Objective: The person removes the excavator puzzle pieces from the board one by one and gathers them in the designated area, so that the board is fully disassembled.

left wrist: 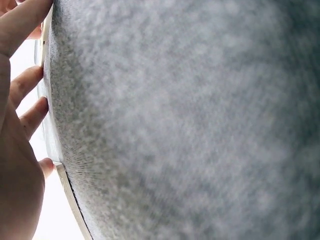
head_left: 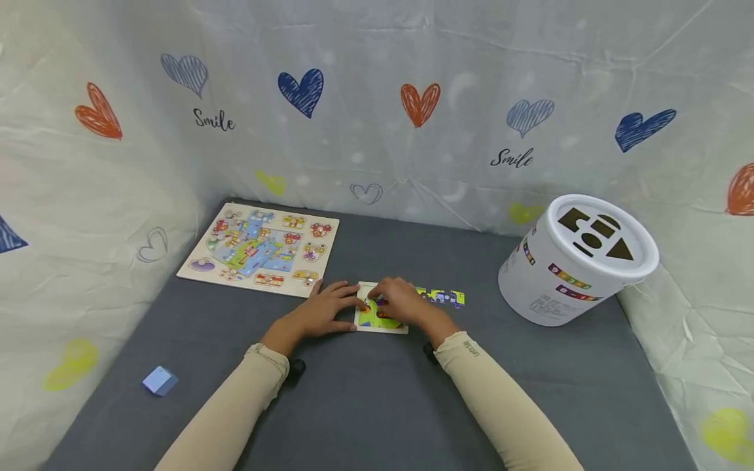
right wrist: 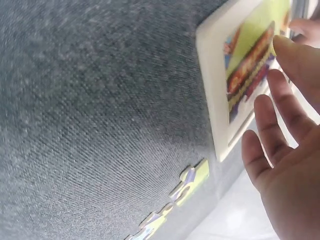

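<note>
Left hand [head_left: 321, 311] and right hand [head_left: 406, 303] touch one puzzle [head_left: 376, 321] (three pieces [head_left: 438, 296] nearby).

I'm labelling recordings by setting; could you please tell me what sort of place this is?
Probably a tabletop play area, perhaps staged for filming: a framed jigsaw puzzle, a white shape-sorter bucket and heart-printed sheeting around the table.
</note>
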`<state>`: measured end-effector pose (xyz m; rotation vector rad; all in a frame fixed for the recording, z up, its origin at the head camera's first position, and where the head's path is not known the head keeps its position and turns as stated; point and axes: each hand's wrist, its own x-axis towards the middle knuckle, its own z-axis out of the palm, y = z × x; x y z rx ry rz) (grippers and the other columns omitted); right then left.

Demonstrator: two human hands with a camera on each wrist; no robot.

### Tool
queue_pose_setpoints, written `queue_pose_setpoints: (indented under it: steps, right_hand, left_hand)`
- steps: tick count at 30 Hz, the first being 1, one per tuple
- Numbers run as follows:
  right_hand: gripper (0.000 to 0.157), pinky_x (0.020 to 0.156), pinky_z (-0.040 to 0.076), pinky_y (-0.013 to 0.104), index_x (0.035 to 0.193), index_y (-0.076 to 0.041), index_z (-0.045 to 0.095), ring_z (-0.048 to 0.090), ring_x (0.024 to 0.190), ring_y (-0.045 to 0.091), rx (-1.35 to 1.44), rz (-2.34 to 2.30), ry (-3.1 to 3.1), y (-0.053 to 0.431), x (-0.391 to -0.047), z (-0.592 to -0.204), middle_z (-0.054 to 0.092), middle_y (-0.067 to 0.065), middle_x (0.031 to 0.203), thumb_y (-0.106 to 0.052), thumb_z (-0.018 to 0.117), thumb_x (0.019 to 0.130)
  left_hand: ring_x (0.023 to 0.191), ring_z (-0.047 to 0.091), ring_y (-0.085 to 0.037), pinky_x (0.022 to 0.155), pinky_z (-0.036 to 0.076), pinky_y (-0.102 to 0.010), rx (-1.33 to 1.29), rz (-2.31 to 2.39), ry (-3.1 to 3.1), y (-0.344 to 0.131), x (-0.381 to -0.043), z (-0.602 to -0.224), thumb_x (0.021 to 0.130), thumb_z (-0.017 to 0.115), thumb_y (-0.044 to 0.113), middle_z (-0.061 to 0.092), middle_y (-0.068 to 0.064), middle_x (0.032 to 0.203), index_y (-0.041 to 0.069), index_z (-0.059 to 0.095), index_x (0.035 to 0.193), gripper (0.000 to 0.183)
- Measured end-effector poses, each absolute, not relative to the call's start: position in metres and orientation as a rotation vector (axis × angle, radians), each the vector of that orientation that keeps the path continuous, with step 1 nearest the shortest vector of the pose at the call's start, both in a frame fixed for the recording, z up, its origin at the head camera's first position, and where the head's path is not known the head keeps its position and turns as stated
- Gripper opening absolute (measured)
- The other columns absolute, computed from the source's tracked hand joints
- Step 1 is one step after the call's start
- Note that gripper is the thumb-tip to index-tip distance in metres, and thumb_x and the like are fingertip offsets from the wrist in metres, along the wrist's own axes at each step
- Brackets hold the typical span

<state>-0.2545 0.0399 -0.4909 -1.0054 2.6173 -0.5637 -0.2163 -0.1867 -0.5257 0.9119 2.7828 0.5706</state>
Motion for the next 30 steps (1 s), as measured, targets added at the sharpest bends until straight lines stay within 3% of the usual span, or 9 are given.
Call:
queue_pose_setpoints:
  steps: [11,30]
  right_hand:
    - [0.03,0.091,0.041,0.05,0.122,-0.015,0.067,0.052,0.114,0.032,-0.961,-0.513,2.639,0.0399,-0.2542,-0.4939,0.059,0.009,0.125,-0.015,0.067,0.093]
    - [0.026,0.087,0.041,0.046,0.116,-0.015,0.067,0.053,0.109,0.029,-0.961,-0.564,2.681,0.0382,-0.2529,-0.4946,0.064,0.006,0.115,-0.012,0.069,0.091]
  left_hand:
    - [0.146,0.018,-0.041,0.108,0.006,-0.074,0.972,0.564,2.732,-0.185,-0.2126,-0.5209,0.095,0.061,0.041,0.028,-0.012,0.158,0.031,0.059,0.132,0.039]
    - [0.148,0.015,-0.04,0.109,0.006,-0.073,0.945,0.54,2.712,-0.183,-0.2144,-0.5216,0.095,0.06,0.04,0.025,-0.012,0.16,0.031,0.064,0.126,0.032]
